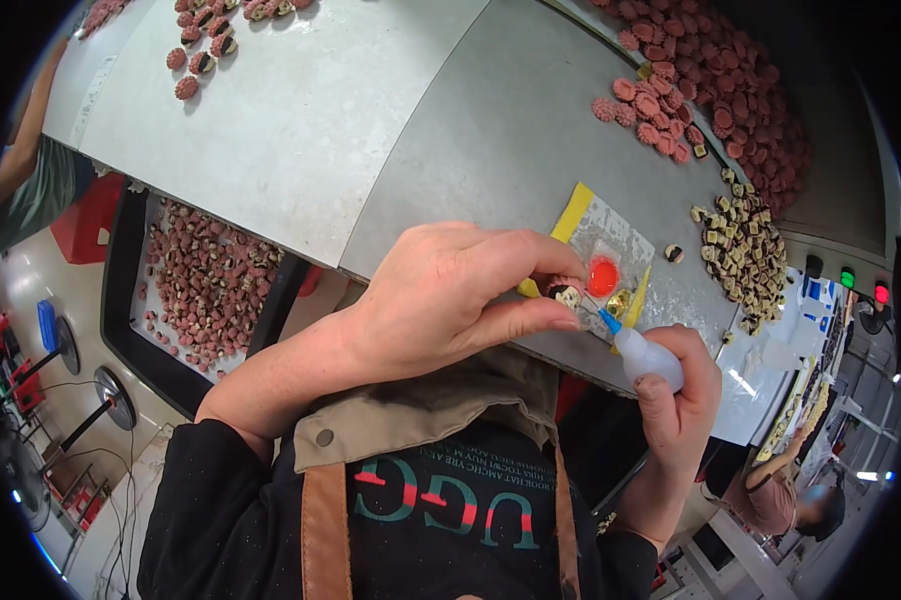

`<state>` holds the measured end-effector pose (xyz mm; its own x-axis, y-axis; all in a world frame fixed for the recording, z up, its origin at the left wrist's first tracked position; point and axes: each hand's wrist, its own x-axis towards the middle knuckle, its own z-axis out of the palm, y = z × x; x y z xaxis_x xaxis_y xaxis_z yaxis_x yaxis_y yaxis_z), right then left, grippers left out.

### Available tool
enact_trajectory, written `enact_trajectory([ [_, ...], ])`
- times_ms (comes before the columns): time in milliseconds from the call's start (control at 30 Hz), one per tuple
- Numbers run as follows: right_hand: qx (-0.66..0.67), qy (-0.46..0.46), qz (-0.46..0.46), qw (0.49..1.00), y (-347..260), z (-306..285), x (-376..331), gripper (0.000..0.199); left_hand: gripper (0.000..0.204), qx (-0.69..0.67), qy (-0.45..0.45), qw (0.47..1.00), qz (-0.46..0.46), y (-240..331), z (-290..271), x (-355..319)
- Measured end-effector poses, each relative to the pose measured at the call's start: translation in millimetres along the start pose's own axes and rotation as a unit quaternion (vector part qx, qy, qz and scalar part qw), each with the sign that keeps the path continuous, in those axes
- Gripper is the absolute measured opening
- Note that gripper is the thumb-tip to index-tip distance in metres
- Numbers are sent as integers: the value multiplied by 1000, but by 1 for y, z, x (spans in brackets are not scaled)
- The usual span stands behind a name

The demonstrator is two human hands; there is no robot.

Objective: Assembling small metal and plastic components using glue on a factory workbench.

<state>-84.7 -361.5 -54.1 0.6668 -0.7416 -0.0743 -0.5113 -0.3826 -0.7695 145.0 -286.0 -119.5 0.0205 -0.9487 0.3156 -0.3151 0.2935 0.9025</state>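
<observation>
My left hand [450, 285] pinches a small pink-and-cream piece [567, 294] between thumb and forefinger, its cream side showing. In my right hand [688, 385] is a white squeeze bottle [650, 362] with a blue needle tip, tilted toward the piece. The tip is close to the piece; I cannot tell whether they touch. Just beyond the two hands, a round red thing [603, 275] lies on a clear sheet with yellow tape [572, 212] along its edge. A small gold-coloured thing [620, 303] sits beside it. One loose cream-and-dark piece [674, 254] rests to their right.
Pink scalloped pieces [660, 110] are heaped at the far right, with cream-and-dark pieces [745, 250] nearer. Assembled pieces [205, 45] lie on the grey table [300, 120] at far left. A black-rimmed tray [125, 290] full of pieces stands at left. Other people [785, 500] work nearby.
</observation>
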Motion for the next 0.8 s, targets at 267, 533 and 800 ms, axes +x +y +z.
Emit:
enact_trajectory([
  [267,-15,-24,1,1000,-1,0,0,36,31,0,2,1000,1,0,2,0],
  [533,-64,10,-1,998,-8,1,1,34,32,11,6,1000,12,0,3,1],
  [800,-183,40,-124,974,-6,5,4,40,31,-30,0,999,-13,0,0,-2],
])
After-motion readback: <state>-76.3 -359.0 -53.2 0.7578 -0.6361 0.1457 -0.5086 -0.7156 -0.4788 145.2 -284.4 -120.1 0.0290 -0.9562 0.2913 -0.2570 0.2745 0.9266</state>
